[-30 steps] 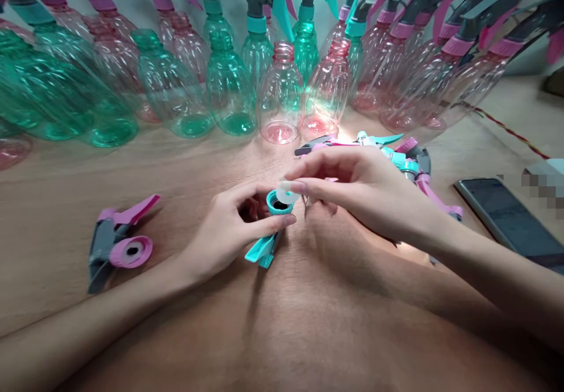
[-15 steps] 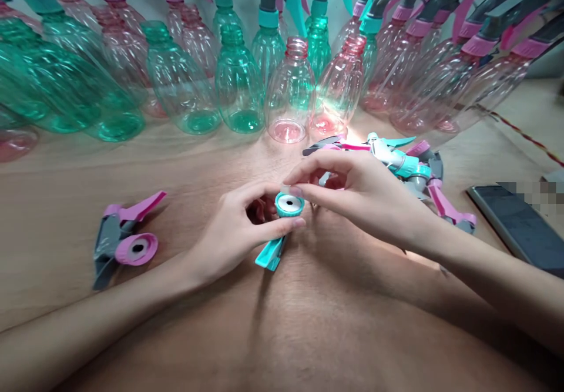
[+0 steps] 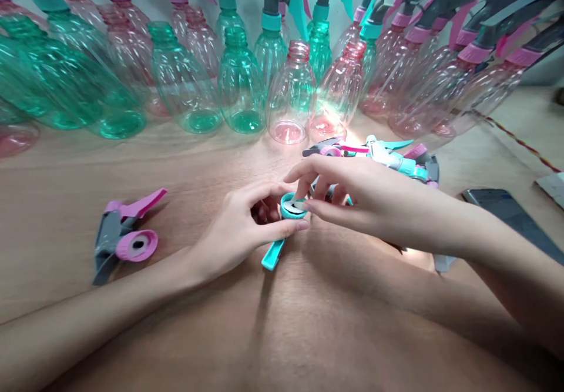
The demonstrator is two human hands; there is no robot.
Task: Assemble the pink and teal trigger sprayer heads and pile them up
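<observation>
My left hand grips a teal spray trigger head held upside down, its round cap opening facing up and its teal lever pointing down toward me. A white washer lies inside the cap. My right hand comes from the right; its index fingertip and thumb press on the washer in the cap. Both hands hover low over the wooden table.
A pink and grey trigger head lies at the left. A pile of trigger heads sits behind my right hand. Several green and pink bottles line the back. A dark phone lies at the right.
The white washer went from my right fingertips above the cap down into the teal cap. My right fingers now press into the opening.
</observation>
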